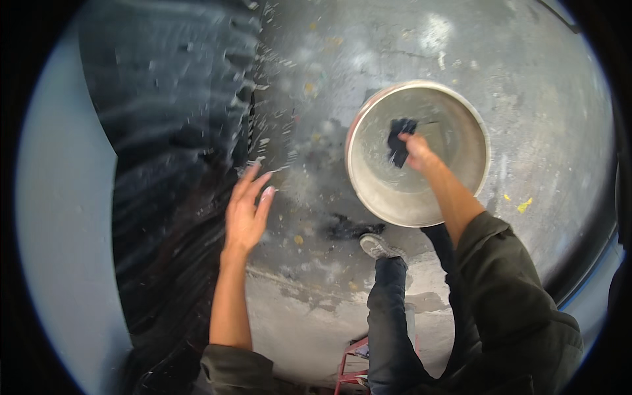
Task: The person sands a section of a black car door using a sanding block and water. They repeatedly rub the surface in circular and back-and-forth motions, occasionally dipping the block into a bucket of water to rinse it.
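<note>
A round container with a pale rim (351, 163) stands on the floor, with what looks like water inside. Within its rim, my right hand (417, 150) grips a dark cloth (397, 140), at or in the water. How deep the cloth sits I cannot tell. My left hand (247, 212) is raised to the left of the container, its fingers apart and holding nothing. Beneath its fingertips, black sheeting (173, 148) with a ragged, glossy edge meets the concrete floor.
Grey concrete floor (316, 197) shows paint spots and wet-looking patches. My shoe (377, 245) is just below the container. A red metal frame (351, 363) stands near my leg at the bottom. Along the far left runs a pale surface (64, 197).
</note>
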